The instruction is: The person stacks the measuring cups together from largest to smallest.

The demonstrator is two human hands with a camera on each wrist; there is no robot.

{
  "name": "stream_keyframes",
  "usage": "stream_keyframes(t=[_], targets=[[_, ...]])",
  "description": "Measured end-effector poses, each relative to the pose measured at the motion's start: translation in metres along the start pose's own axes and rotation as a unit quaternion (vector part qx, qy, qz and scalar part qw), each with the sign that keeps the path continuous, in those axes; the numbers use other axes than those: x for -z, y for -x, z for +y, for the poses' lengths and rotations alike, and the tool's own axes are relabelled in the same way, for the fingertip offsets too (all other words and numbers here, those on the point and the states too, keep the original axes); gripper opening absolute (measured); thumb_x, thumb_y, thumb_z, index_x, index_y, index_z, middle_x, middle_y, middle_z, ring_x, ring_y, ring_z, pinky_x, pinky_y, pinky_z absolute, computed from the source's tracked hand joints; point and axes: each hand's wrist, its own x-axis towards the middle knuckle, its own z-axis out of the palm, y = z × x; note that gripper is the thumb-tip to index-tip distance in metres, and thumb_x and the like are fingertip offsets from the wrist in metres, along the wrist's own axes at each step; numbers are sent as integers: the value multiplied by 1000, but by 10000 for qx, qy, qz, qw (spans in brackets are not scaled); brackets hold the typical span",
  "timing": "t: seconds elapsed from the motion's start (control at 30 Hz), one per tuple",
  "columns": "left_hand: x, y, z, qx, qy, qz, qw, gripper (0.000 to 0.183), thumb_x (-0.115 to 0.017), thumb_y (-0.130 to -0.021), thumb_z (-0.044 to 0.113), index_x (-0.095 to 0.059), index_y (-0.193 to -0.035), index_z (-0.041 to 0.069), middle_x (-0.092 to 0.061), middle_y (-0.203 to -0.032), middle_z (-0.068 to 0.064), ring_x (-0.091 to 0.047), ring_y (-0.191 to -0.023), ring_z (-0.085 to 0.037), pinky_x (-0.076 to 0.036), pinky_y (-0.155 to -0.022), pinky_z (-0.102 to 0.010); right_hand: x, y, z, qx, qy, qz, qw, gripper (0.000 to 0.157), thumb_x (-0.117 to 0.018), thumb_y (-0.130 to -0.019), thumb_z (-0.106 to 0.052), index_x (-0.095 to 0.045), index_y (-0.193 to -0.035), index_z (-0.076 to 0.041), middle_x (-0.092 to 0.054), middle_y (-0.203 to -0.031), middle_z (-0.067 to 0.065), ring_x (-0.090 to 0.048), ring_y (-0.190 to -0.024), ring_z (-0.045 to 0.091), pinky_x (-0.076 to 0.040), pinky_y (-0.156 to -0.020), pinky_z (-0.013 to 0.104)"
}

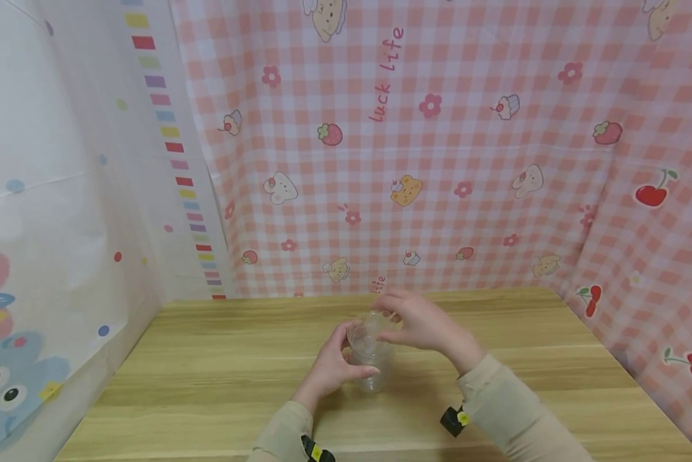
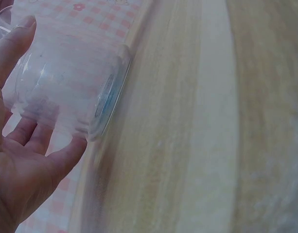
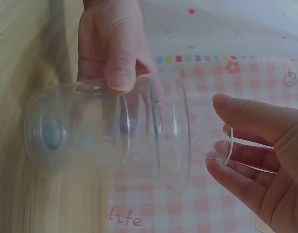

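Note:
A see-through pitcher [image 1: 372, 369] with a small pouring lip stands upright at the middle of the wooden table. From its left side my left hand [image 1: 329, 367] grips it, thumb on the near wall and fingers round the far one. In the right wrist view, a smaller clear cup-like piece [image 3: 230, 145] sticks out of the pitcher's mouth, its lower part inside. Above the opening, my right hand [image 1: 423, 325] holds that piece by its rim between thumb and fingers. The left wrist view shows the pitcher's round base [image 2: 110, 97] close to the tabletop.
The wooden table [image 1: 207, 385] reaches back to a pink checked cloth [image 1: 322, 167] hanging behind it. A white patterned sheet [image 1: 63, 192] hangs on the left, and more pink checked cloth lines the right side. Both wrists wear dark straps.

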Motion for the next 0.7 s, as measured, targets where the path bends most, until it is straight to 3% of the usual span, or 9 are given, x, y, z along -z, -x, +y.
stream_keyframes(t=[0.4,0.7], targets=[[0,0,1,-53,-24,-11,10000,87,-89,-73,12,-40,-145,13,-47,-144,-9,-47,-130,-31,-48,-100,-45,-10,-2,-2,-14,-40,-255,9997,39,-82,-82,-14,-67,-116,-3,-66,-112,8,-66,-90,22,-56,-74,28],[0,0,1,-36,-35,-5,10000,85,-89,-73,11,-41,-143,13,-48,-142,-7,-48,-129,-29,-48,-100,-45,-14,-3,-2,-269,-21,-592,9979,41,-82,-82,-17,-67,-118,-5,-64,-114,7,-66,-95,23,-56,-78,32]])
